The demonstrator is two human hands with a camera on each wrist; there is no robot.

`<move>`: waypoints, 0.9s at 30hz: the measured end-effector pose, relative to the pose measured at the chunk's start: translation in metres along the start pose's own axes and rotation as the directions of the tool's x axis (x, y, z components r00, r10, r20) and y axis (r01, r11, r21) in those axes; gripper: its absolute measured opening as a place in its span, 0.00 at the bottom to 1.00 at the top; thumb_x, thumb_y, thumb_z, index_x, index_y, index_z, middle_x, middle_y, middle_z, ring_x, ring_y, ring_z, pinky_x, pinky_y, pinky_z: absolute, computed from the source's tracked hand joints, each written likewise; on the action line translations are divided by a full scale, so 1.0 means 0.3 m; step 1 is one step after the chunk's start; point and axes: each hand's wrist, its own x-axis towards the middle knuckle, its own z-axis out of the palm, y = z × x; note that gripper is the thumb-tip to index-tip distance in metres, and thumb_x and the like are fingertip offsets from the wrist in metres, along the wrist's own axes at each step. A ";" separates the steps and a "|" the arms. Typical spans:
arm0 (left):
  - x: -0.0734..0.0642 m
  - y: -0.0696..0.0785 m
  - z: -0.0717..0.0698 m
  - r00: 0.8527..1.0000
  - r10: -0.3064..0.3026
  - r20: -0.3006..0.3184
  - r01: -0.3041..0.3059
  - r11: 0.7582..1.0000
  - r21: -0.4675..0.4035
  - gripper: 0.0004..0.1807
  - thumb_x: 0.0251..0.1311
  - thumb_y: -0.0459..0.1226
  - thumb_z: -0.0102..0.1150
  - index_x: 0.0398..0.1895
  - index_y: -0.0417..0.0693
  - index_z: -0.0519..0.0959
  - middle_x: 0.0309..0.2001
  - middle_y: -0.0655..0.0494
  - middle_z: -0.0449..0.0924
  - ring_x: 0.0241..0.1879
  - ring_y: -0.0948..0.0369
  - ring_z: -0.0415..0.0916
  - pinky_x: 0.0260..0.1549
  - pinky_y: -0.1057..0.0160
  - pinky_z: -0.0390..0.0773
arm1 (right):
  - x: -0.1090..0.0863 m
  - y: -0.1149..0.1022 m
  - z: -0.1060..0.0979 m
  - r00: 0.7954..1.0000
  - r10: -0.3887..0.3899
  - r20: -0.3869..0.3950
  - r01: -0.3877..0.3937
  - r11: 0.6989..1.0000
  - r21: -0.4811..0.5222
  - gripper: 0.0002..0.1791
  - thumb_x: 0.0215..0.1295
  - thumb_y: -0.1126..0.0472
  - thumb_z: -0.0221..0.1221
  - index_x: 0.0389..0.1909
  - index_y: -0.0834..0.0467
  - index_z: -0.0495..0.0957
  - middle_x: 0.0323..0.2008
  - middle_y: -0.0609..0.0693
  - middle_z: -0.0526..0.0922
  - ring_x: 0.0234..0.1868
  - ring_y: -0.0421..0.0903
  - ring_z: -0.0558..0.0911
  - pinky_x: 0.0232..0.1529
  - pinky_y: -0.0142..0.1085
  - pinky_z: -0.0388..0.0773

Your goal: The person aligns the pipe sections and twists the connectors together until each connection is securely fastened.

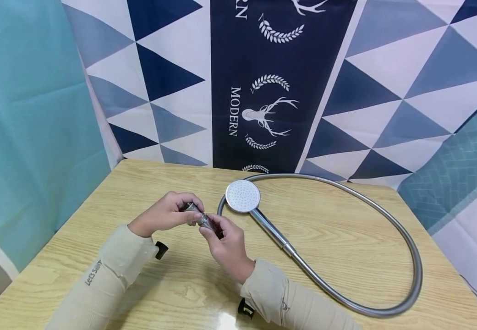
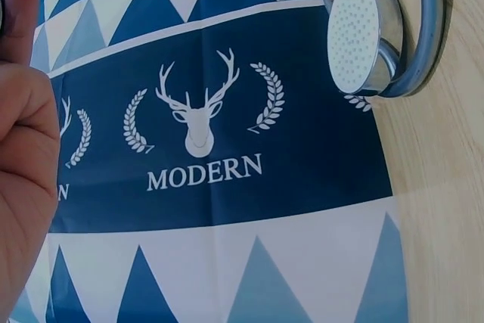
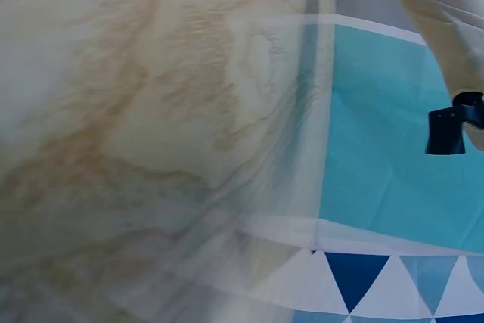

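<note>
Above the table, my left hand (image 1: 167, 213) pinches one end of a small dark metal cylindrical fitting (image 1: 202, 221) between thumb and fingers. The right hand (image 1: 231, 250) grips the fitting's other end, so the two hands nearly meet. Fingers cover much of the piece, and its exact kind cannot be told. In the left wrist view only part of the left hand (image 2: 26, 141) shows, along the left edge. To the right of the hands lies a handheld shower head (image 1: 243, 196), its white spray face up. A grey metal shower hose (image 1: 407, 243) runs from its handle.
The hose loops widely across the right side of the wooden table (image 1: 139, 183). Behind the table hangs a patterned cloth (image 1: 180, 114) with triangles and deer heads. A black wrist mount (image 3: 446, 132) and a beige sleeve show in the right wrist view.
</note>
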 end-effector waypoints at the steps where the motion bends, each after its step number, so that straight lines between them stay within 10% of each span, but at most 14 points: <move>1: 0.000 -0.001 -0.001 1.000 -0.001 -0.001 0.001 1.000 0.007 0.03 0.64 0.26 0.55 0.35 0.31 0.76 0.24 0.49 0.77 0.23 0.64 0.71 0.22 0.65 0.74 | -0.003 0.002 0.001 1.000 -0.008 -0.007 0.008 1.000 -0.019 0.21 0.47 0.78 0.67 0.44 0.73 0.75 0.30 0.59 0.79 0.22 0.47 0.75 0.23 0.28 0.74; 14: -0.003 -0.014 -0.005 1.000 0.012 -0.008 -0.013 1.000 -0.016 0.08 0.66 0.31 0.55 0.35 0.30 0.75 0.25 0.49 0.77 0.24 0.66 0.72 0.24 0.62 0.76 | -0.008 0.007 0.026 0.981 -0.069 -0.179 0.069 0.998 -0.004 0.16 0.39 0.83 0.68 0.34 0.74 0.80 0.25 0.60 0.76 0.22 0.53 0.79 0.25 0.27 0.78; 27: 0.003 -0.018 0.001 1.000 0.012 -0.014 -0.012 1.000 -0.001 0.05 0.65 0.28 0.55 0.35 0.31 0.75 0.24 0.51 0.76 0.23 0.67 0.70 0.22 0.66 0.74 | -0.011 0.003 0.007 0.995 -0.044 -0.092 0.043 0.999 -0.016 0.18 0.44 0.80 0.68 0.39 0.72 0.77 0.28 0.59 0.77 0.22 0.50 0.77 0.24 0.28 0.76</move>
